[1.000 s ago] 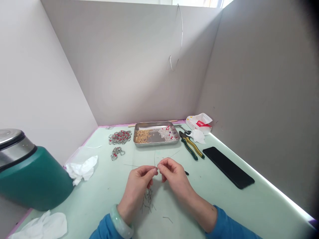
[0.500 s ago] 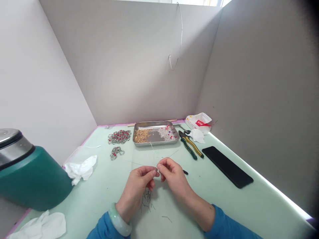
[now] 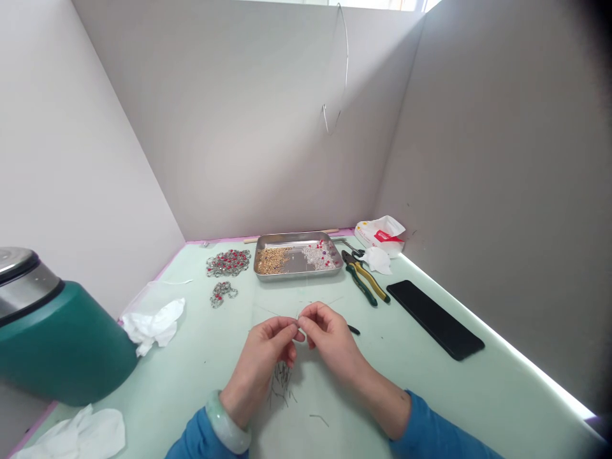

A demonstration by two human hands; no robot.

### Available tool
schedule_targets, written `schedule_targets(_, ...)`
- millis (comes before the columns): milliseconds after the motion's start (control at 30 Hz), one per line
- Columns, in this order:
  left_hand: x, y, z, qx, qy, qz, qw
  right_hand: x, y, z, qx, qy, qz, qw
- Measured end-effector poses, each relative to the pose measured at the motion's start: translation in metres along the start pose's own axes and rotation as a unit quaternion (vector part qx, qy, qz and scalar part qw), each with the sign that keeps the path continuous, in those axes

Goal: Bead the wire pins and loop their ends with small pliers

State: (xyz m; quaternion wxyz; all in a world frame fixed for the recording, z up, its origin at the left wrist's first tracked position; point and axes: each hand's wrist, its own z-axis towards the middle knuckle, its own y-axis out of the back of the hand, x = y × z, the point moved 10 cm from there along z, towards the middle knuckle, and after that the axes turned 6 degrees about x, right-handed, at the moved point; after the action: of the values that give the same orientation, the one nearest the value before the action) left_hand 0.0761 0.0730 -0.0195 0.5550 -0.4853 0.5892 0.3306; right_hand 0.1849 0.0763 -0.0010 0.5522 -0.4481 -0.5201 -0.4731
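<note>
Head view, thin wire [image 3: 268, 311], slanting away leftward

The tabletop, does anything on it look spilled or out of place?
Mildly: one bent wire lies apart from the jumbled wire pieces by the left hand, as if strayed. A crumpled tissue at left looks discarded. I see no obvious damage.

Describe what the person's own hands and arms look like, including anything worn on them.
The left hand and right hand wear no gloves. A thick, rounded, pale green bangle with whitish patches circles the left wrist. Both arms have plain blue sleeves: the left sleeve begins just behind the bangle, while the right sleeve stops partway along the forearm.
</note>
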Motion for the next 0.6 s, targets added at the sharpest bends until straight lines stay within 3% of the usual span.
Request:
schedule_targets(100, 0.001, -0.001, -0.001, 0.011, 0.008, -0.012, 1.000, -0.001, -0.003, 0.003, 0.049, 0.001, -0.016, 0.999)
schedule_targets(300, 0.004, -0.010, -0.002, 0.056, 0.037, -0.021, 0.998, 0.002, -0.006, 0.004, 0.141, -0.029, 0.074, 0.987)
schedule_targets(600, 0.003, -0.017, -0.001, 0.083, 0.045, -0.018, 0.995, 0.014, 0.001, 0.005, 0.150, 0.038, -0.001, 0.988)
